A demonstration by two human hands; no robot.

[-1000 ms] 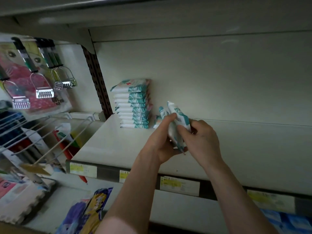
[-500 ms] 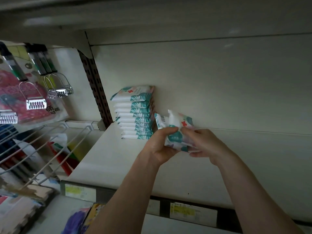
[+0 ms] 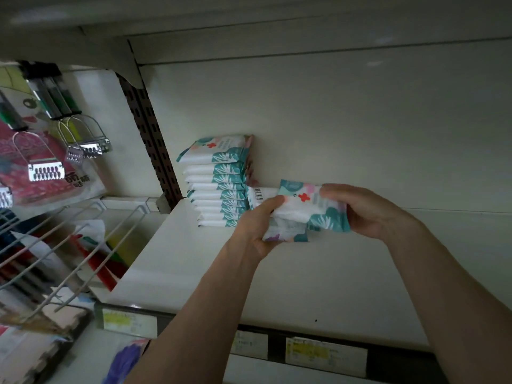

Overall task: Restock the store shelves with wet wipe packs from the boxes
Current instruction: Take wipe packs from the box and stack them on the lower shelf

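Observation:
A stack of several white-and-teal wet wipe packs (image 3: pixel 219 187) stands at the back left of the white shelf (image 3: pixel 194 273), against the rear wall. Just right of it I hold a small bundle of wet wipe packs (image 3: pixel 302 209) flat, a little above the shelf. My left hand (image 3: pixel 257 225) grips the bundle's left end, thumb on top. My right hand (image 3: pixel 365 212) grips its right end, fingers curled over the top pack. One pack in the bundle shows a barcode toward the stack. How many packs the bundle holds is unclear.
A brown slotted upright (image 3: pixel 151 145) bounds the shelf on the left. Beyond it hang peelers on hooks (image 3: pixel 45 170) above a wire rack (image 3: pixel 55 245) of goods. Price labels (image 3: pixel 324 353) run along the shelf's front edge. Another shelf sits overhead.
The packs were upright between my hands a second ago. They have been turned flat, and both hands moved back toward the rear wall beside the stack.

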